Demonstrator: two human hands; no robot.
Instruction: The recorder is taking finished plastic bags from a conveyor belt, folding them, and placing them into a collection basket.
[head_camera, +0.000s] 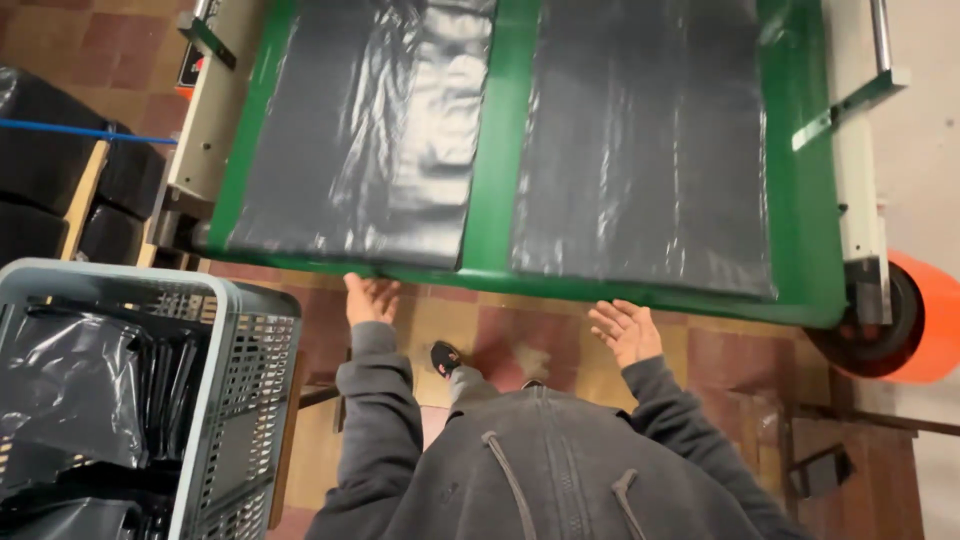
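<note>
**Head view: two sheet stacks on conveyor, both hands empty at the delivery edge**

Head camera shows two stacks of black plastic sheeting on a green conveyor belt (510, 140). The left stack (370, 130), glossy and wrinkled, lies at about 11 o'clock; the right stack (645, 140), flatter, lies at about 1 o'clock. Their near edges sit close to the belt's front lip.

The left hand (371, 298) is spread, palm up, fingertips just under the lip below the left stack. The right hand (625, 330) is likewise spread and empty, near the lip but apart from it, below the right stack. Neither grips anything.

A grey slotted crate (235, 390) at 8 o'clock holds bundled black plastic. An orange roller (925, 320) sits at 3 o'clock by the machine frame.

Risks, as judged:
- The sheeting looks slick; a stack taken with flat palms could fan out or slide to the tiled floor (520, 335).
- Fingers near the belt's lip could be pinched if the belt runs.
- The wrinkled left stack may catch and come off unevenly.
- A foot (446, 356) stands close beneath the edge, where dropped sheeting would be a slipping hazard.
</note>
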